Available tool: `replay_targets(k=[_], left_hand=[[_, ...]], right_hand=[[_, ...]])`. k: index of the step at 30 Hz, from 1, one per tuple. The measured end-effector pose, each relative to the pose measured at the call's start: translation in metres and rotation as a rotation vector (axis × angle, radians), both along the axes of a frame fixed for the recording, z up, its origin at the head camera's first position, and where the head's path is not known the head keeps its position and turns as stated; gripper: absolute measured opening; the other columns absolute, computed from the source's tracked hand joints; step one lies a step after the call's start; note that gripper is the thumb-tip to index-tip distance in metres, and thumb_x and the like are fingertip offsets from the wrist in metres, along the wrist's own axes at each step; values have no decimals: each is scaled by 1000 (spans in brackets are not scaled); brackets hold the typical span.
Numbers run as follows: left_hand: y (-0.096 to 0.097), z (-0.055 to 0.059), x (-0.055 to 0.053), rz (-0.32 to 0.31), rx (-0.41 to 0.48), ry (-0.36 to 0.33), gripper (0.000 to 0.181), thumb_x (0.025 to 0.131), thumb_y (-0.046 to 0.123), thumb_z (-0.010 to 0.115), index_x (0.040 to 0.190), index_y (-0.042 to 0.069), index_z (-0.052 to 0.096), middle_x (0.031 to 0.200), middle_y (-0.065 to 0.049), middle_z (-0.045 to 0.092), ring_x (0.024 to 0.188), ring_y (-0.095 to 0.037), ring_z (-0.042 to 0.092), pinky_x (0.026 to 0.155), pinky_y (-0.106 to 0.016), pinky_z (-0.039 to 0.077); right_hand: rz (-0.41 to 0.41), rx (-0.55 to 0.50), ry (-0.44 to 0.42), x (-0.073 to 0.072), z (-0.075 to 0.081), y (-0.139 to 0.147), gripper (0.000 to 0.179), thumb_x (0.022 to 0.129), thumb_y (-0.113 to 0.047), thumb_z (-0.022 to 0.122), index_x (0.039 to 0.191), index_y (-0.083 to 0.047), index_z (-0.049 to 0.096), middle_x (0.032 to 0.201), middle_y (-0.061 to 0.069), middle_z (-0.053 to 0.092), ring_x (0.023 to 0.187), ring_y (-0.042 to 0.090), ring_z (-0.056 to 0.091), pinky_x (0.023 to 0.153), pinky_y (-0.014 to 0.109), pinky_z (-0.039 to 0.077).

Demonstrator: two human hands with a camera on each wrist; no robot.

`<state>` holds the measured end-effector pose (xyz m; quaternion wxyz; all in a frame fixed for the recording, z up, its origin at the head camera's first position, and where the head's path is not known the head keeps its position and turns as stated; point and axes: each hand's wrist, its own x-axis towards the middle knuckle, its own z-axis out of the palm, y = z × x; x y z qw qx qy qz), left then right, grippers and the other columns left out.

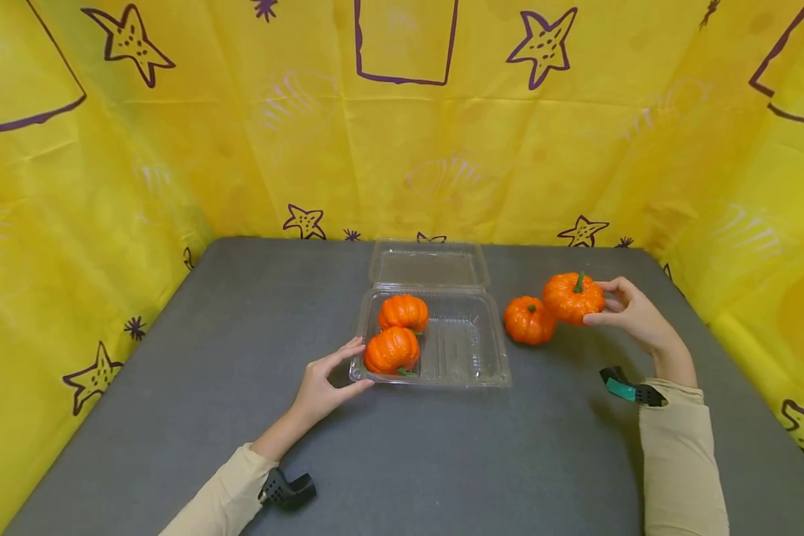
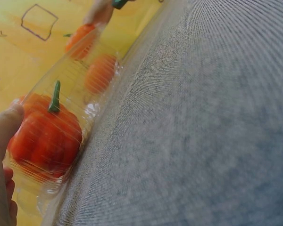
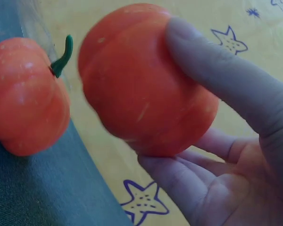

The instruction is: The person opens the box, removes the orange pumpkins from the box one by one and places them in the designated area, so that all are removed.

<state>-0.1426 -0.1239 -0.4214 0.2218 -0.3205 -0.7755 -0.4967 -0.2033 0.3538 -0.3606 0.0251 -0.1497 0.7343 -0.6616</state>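
My right hand [image 1: 633, 313] holds an orange toy pumpkin [image 1: 572, 299] with a green stem, raised off the table. In the right wrist view, thumb and fingers grip the pumpkin [image 3: 141, 84] from opposite sides. A second pumpkin [image 1: 529, 321] sits on the table just left of it. My left hand [image 1: 324, 383] grips the left front corner of a clear plastic clamshell box [image 1: 455, 378], thumb at the rim in the left wrist view. Two pumpkins lie in the box's left part, one at the back [image 1: 403, 311] and one in front [image 1: 391, 351].
The box's lid [image 1: 430, 266] is folded back, lying behind the base. A grey table [image 1: 442, 461] carries everything. Yellow cloth [image 1: 402, 149] with starfish drawings hangs at the back and both sides. Each wrist wears a black camera mount [image 1: 288, 490].
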Motion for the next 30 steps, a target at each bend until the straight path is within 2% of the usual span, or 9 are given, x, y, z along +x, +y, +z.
replay_targets(k=[5,10,16,22,30], left_hand=[[-1,0,0,2,-4,12,52,56,-6,80,103,-12,59,109,-28,56,103,-39,52,95,-27,35],[-1,1,0,3,-6,12,52,55,-6,80,102,-12,59,108,-28,56,102,-40,53,94,-28,36],[-2,2,-1,-5,-6,18,52,55,-7,80,102,-13,59,108,-29,56,101,-40,53,94,-28,36],[-2,4,-2,-3,-10,13,52,56,-6,80,103,-12,59,108,-28,56,102,-39,53,94,-28,36],[0,2,1,-2,-10,1,51,57,-6,80,103,-12,59,109,-28,55,102,-39,53,94,-28,36]], right_hand=[[6,98,-36,-2,-3,7,36,77,14,60,100,-1,37,96,-6,59,88,4,59,70,18,48],[-34,191,-25,-1,-7,15,33,77,10,62,100,-3,43,97,-11,57,87,2,57,71,16,47],[-6,109,-2,2,-14,26,30,78,13,60,100,-4,49,100,-9,60,88,4,58,72,17,48],[24,40,-39,5,-21,35,29,79,13,58,99,-5,47,101,-8,59,88,6,58,71,18,49],[-37,190,-87,4,-30,42,28,81,4,61,102,-4,44,99,-16,57,89,-1,55,72,16,46]])
